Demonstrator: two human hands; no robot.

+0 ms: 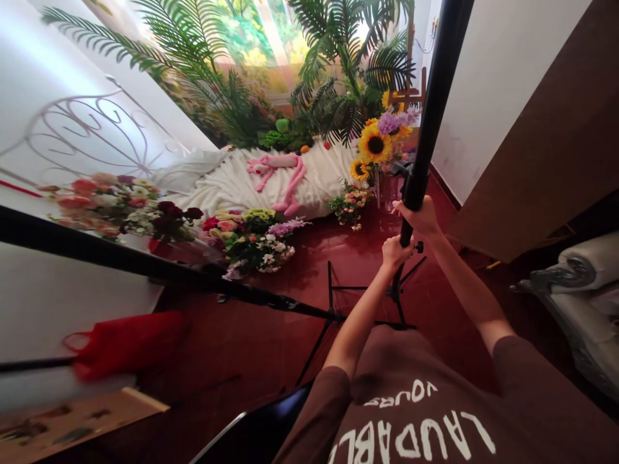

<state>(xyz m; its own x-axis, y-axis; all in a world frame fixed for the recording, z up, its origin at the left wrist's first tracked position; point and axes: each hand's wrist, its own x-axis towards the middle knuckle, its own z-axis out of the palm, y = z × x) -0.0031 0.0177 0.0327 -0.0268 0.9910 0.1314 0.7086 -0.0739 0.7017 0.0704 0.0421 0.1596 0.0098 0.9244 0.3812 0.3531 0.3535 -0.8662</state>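
A black light stand (438, 96) rises in front of me, its thick upper tube leaning to the upper right and its legs spread on the floor. My left hand (396, 251) is closed around the thinner tube, beside a small black knob (418, 247). Just above it, my right hand (420, 216) wraps the pole near the lower end of the thick section. A second black stand (193, 277) slants across the view on the left, apart from both hands.
White draped cloth (227, 187) bears a pink plush toy (285, 171). Around it stand bouquets (261, 241), sunflowers (374, 143) and palm plants (348, 58). A red bag (126, 341) lies at lower left. Plastic-wrapped rolls (580, 277) lie at right on the red floor (309, 258).
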